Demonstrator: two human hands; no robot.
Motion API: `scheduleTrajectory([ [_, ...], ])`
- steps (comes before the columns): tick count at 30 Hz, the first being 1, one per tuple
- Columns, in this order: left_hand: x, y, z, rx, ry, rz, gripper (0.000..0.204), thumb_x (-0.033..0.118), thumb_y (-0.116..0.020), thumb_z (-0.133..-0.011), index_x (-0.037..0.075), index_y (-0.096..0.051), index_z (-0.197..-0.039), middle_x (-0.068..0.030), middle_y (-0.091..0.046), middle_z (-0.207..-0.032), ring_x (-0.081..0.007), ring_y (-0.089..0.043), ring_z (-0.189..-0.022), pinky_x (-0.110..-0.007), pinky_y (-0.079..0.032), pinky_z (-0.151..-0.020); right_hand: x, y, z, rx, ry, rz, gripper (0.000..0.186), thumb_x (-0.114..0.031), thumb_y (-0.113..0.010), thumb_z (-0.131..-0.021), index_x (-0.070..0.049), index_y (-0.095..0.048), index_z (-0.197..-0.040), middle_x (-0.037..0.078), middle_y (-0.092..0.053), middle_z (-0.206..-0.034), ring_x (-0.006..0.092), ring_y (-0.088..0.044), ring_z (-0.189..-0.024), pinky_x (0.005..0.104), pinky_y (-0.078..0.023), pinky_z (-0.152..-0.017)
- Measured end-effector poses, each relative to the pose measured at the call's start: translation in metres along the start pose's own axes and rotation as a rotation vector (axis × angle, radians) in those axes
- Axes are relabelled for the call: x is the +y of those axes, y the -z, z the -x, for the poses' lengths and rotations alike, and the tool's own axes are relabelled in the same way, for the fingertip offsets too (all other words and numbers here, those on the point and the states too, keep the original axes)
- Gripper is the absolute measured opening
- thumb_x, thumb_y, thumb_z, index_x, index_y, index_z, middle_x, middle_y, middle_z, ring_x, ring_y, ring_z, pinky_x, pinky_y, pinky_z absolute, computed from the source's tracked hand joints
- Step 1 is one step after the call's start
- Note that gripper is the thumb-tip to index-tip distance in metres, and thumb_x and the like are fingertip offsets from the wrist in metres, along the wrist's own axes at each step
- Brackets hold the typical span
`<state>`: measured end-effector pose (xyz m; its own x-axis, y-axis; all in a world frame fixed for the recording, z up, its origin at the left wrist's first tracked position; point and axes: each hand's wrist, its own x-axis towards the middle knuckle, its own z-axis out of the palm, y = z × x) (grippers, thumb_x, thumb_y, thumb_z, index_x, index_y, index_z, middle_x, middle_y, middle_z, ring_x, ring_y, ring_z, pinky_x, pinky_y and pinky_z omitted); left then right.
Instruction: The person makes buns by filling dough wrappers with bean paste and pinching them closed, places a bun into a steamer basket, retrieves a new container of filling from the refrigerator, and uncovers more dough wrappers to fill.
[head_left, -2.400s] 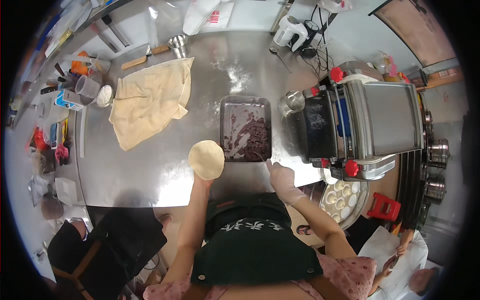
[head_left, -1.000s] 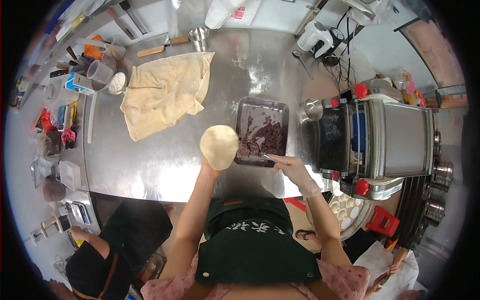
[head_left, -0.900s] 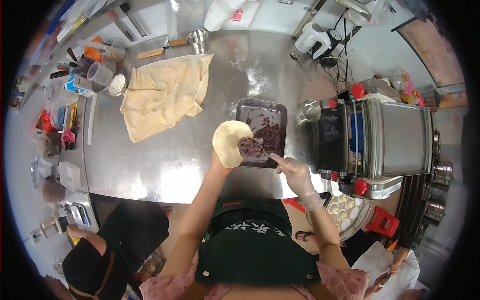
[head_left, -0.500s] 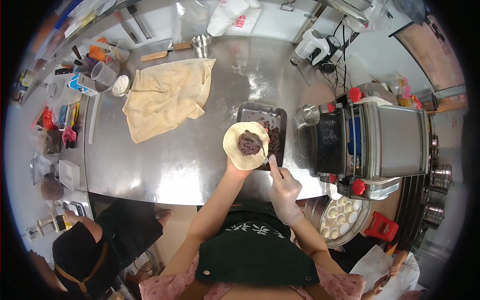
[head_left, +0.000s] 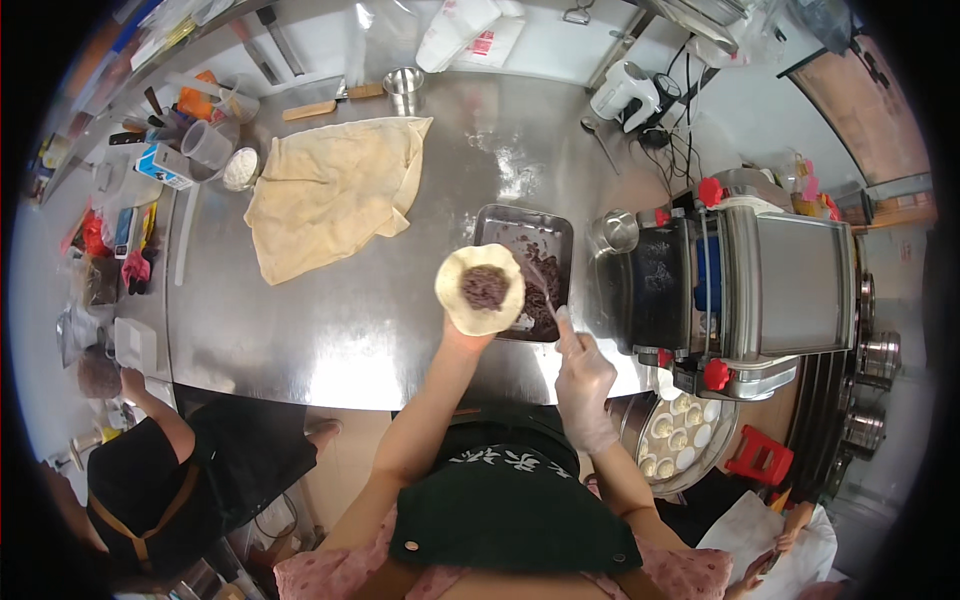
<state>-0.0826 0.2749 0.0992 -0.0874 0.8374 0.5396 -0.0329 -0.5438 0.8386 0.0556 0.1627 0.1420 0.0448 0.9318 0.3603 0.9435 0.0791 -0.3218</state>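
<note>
My left hand holds up a round, pale dough wrapper from below; most of its fingers are hidden under it. A mound of dark reddish-brown, bean-like filling lies in the wrapper's middle. My right hand, in a clear glove, is closed round the handle of a slim filling spatula. The blade reaches into a metal tray, which holds more of the dark filling, smeared and clumped. The wrapper overlaps the tray's left side in view.
A large folded dough sheet lies at left on the steel table. At right stands a roller machine with red knobs, beside a metal cup. A round tray of dough pieces is below right. Another person works at lower left.
The spatula has moved from the filling on the wrapper, rightward into the tray. My left hand and the wrapper have shifted slightly left. The other person has an arm stretched farther forward.
</note>
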Motion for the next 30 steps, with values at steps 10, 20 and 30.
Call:
scheduleTrajectory([
  [10, -0.033, 0.059, 0.032, 0.192, 0.568, 0.476, 0.017, 0.006, -0.061, -0.085, 0.002, -0.057, -0.101, -0.0125, -0.062, -0.103, -0.0248, -0.061, -0.09, -0.035, -0.051, -0.082, 0.071, -0.097, 0.005, -0.263, -0.083, 0.352, 0.043, -0.006, -0.054, -0.079, -0.012, -0.063, -0.121, 0.007, -0.06, -0.076, 0.0267, -0.063, -0.058, 0.0373, -0.05, -0.05],
  [20, -0.054, 0.077, 0.065, 0.197, 0.829, 0.905, 0.037, 0.033, -0.048, -0.097, 0.004, -0.056, -0.119, -0.0137, -0.061, -0.117, -0.0304, -0.059, -0.106, -0.047, -0.045, -0.101, 0.058, -0.123, -0.027, -0.21, 0.072, 0.245, 0.047, -0.004, -0.059, -0.075, -0.008, -0.061, -0.122, 0.006, -0.055, -0.074, 0.0206, -0.061, -0.065, 0.0346, -0.049, -0.052],
  [30, -0.044, 0.078, 0.058, 0.44, 0.977, 1.101, 0.02, 0.012, -0.06, -0.089, 0.003, -0.058, -0.107, -0.011, -0.064, -0.103, -0.0235, -0.064, -0.093, -0.038, -0.053, -0.085, 0.051, -0.068, 0.035, -0.473, 0.044, 0.379, 0.042, -0.014, -0.06, -0.077, -0.011, -0.06, -0.119, 0.003, -0.059, -0.074, 0.0191, -0.063, -0.059, 0.0329, -0.051, -0.047],
])
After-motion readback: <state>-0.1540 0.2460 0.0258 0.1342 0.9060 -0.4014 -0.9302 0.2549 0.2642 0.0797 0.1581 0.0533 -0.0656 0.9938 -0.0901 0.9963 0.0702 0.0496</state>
